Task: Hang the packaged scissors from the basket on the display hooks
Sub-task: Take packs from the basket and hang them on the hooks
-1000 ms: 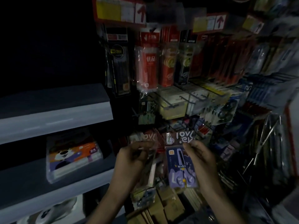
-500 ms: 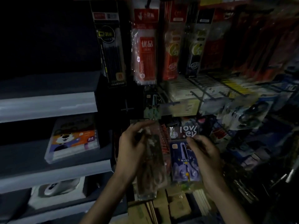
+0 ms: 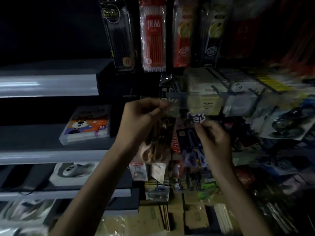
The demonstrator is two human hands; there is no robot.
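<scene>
Currently both packs are held up just below the display hooks (image 3: 217,90) (blurred) — left grip (image 3: 141,120) pinches the top of a clear-fronted pack (image 3: 158,147), right grip (image 3: 214,138) pinches the header of the purple scissors pack (image 3: 191,147) beside it.

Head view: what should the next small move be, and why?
Probably nudge the brown pack up and forward onto the hook behind the clear tag. The left hand pinches its top edge right at that tag, while the right hand holds the purple scissors pack lower. The hook tip is too blurred to confirm.
</scene>
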